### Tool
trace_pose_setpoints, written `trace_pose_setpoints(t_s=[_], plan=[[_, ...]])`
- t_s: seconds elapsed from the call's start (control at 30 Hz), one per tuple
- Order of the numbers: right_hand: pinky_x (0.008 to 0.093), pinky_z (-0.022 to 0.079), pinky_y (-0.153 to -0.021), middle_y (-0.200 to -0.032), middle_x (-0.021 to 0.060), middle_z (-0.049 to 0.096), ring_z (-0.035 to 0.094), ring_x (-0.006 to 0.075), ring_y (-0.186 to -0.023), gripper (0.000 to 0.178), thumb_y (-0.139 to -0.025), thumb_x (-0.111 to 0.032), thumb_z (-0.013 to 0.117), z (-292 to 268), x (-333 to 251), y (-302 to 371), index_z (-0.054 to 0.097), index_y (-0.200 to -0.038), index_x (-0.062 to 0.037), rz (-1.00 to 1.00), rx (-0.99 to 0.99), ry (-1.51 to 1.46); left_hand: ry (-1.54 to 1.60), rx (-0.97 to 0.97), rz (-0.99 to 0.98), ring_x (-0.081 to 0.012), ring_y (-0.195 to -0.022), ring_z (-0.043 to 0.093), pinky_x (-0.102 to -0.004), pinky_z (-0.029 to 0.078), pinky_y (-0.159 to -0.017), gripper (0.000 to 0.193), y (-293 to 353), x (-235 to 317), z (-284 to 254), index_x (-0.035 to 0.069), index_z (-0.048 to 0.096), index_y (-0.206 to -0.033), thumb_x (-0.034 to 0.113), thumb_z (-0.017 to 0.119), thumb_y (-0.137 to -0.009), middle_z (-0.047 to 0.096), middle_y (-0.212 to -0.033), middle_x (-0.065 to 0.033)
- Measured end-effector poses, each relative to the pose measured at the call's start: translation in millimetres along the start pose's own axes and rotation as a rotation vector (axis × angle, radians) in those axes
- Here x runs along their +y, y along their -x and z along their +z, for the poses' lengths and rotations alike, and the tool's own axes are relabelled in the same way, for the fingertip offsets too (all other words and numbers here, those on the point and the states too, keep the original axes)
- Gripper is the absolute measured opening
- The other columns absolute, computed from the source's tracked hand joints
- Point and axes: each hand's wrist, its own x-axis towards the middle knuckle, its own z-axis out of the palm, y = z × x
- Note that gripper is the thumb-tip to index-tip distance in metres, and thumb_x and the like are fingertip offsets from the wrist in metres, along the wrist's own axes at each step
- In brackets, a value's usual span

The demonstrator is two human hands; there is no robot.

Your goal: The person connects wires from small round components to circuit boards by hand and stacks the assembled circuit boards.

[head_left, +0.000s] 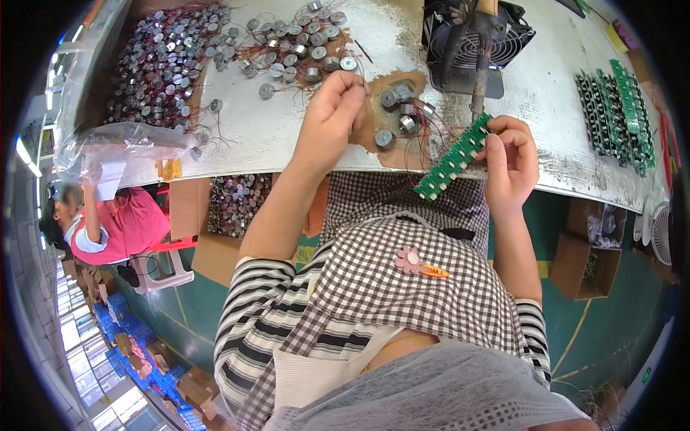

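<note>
One long green circuit strip (454, 158) is the piece in hand: the right hand (512, 164) pinches its far end between thumb and fingers and holds it tilted over the near edge of the worktop (287, 136), its lower end hanging off toward the person's lap. The left hand (332, 115) is closed in a fingertip pinch just above a small cluster of round metal motors with red leads (399, 115); what it grips is too fine to make out, probably a wire. Just beyond the strip stands a soldering iron (480, 72), its tip close to the strip's upper end.

As I judge it, the step goes best with the strip kept steady against the worktop edge, the lead brought up straight to its pad, and the fingers kept clear of the hot tip.

Behind the iron sits a black fan (503, 36). Far left, a big heap of the same motors (162, 61) lies loose, with a thinner scatter (295, 43) beside it. Far right, finished-looking green strips (618, 115) lie in rows. Under the worktop, an open cardboard box (237, 205) holds more motors; a second box (589, 255) at right holds something I cannot identify. A clear plastic bag (118, 140) lies on the left edge.
</note>
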Motion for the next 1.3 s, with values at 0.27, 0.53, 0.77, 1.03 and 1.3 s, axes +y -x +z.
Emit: trace_pose_setpoints(t_s=[0.27,0.53,0.77,1.03,1.3], plan=[[0.0195,0.051,-0.058,-0.105,0.0137,0.055,0.058,0.0087,-0.069,0.005,-0.086,0.008,0.054,2,-7,-2,0.054,-0.090,0.0050,0.013,-0.043,-0.014,0.149,-0.103,-0.193,-0.0046,-0.060,0.049,-0.0176,0.038,-0.054,0.015,12,25,10,0.001,0.058,-0.097,0.014,0.060,-0.090,0.060,-0.074,-0.0004],[0.0187,0.049,-0.056,-0.103,0.0139,0.056,0.058,0.0077,-0.068,0.006,-0.083,0.006,0.061,9,-10,7,0.055,-0.085,0.0039,-0.005,-0.081,0.061,-0.031,-0.155,-0.276,-0.0013,-0.060,0.049,-0.0180,0.037,-0.050,0.012,10,22,63,-0.002,0.065,-0.092,0.009,0.065,-0.086,0.059,-0.068,0.0026],[0.0199,0.051,-0.057,-0.102,0.0159,0.057,0.059,0.0094,-0.070,0.007,-0.082,0.010,0.058,9,-13,11,0.054,-0.086,0.0054,-0.039,-0.037,0.003,-0.453,-0.236,0.144,-0.0045,-0.076,0.056,-0.0184,0.045,-0.065,0.015,-1,14,78,-0.003,0.063,-0.091,0.008,0.069,-0.082,0.062,-0.092,-0.0041],[0.0204,0.052,-0.056,-0.099,0.0151,0.057,0.059,0.0102,-0.070,0.007,-0.081,0.010,0.059,10,-16,8,0.055,-0.086,0.0060,-0.082,0.015,0.072,-0.072,-0.251,-0.204,-0.0079,-0.075,0.059,-0.0206,0.048,-0.069,0.010,-12,13,84,-0.001,0.062,-0.085,0.004,0.068,-0.080,0.064,-0.083,-0.0047],[0.0193,0.051,-0.055,-0.098,0.0141,0.058,0.059,0.0093,-0.069,0.008,-0.082,0.009,0.061,11,-15,5,0.056,-0.086,0.0055,-0.066,0.030,0.118,-0.105,-0.246,-0.198,-0.0075,-0.074,0.058,-0.0205,0.047,-0.068,0.009,-14,12,85,-0.002,0.062,-0.084,0.003,0.068,-0.078,0.064,-0.082,-0.0043]])
